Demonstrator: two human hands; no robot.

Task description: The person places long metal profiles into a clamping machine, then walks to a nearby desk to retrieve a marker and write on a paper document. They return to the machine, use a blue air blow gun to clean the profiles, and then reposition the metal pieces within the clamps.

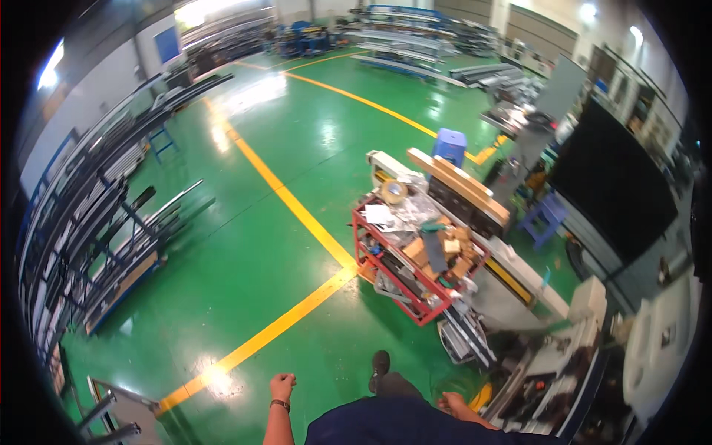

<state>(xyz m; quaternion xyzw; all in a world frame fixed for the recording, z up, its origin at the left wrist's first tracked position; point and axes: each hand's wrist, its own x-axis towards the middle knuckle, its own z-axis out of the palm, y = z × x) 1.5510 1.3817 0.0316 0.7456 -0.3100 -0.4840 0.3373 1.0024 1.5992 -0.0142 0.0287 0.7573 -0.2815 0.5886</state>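
My left hand (282, 387) hangs over the green floor, its fingers curled into a loose fist with nothing visible in it. A dark band circles that wrist. On the other side of my body, my right hand (452, 403) is low, with fingers curled in and nothing visible in them. It is nearest to a yellow object (483, 397) beside the machine at the lower right. One dark shoe (380, 362) shows ahead of me on the floor. Neither hand touches the red cart (424, 315) in front and to the right.
The cart carries wood blocks (417, 254), a tape roll (394, 191) and plastic wrapping. Behind it, long wooden bars (460, 183) lie on a machine. Metal profiles fill racks (96, 215) at left. Yellow lines (278, 185) cross the floor. A purple stool (545, 217) stands right.
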